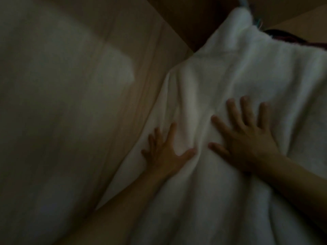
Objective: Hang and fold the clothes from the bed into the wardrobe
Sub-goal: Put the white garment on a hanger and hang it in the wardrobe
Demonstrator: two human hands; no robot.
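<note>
A white fleecy garment (230,76) lies spread and wrinkled across the right half of the dim, blurred head view. My left hand (164,152) rests flat on its left edge with fingers apart. My right hand (246,137) lies palm down on the cloth just right of it, fingers spread wide. Neither hand grips the fabric. A light-blue hanger tip (245,1) pokes out at the garment's top end.
A pale beige bed sheet (132,71) runs diagonally under the garment. A whitish pillow or cover (53,103) fills the left side. A dark reddish item (286,37) lies beyond the garment at upper right, beside brown surfaces.
</note>
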